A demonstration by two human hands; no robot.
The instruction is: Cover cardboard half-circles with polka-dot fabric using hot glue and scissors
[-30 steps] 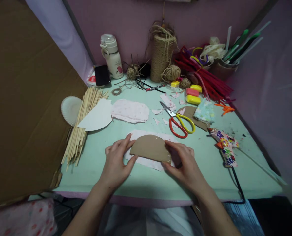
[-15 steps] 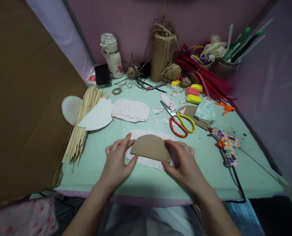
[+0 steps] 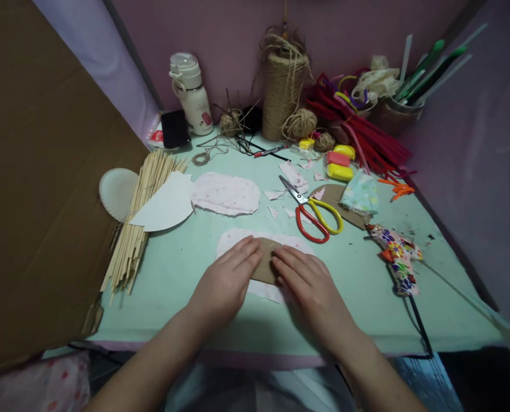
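A brown half-round piece of cardboard (image 3: 265, 264) lies on a pale pink piece of fabric (image 3: 264, 290) near the table's front. My left hand (image 3: 231, 277) rests flat on the cardboard's left part, its fingers stretched out. On the right part my right hand (image 3: 307, 280) lies the same way, fingers extended. Both palms cover much of the cardboard, so its two ends are hidden. Just beyond the hands are scissors (image 3: 308, 210) with one red and one yellow handle. Another rounded piece of pink fabric (image 3: 226, 193) lies behind my left hand.
Bamboo sticks (image 3: 130, 246), a white paper piece (image 3: 165, 206) and a paper plate (image 3: 118, 193) lie left. A flower-patterned glue gun (image 3: 396, 252) is on the right. Behind stand a bottle (image 3: 193, 97) and a twine spool (image 3: 283, 91). A large cardboard sheet (image 3: 44, 171) borders the left.
Both hands have shifted from gripping the cardboard's side edges to lying flat on top of it, closer together. The view has moved slightly.
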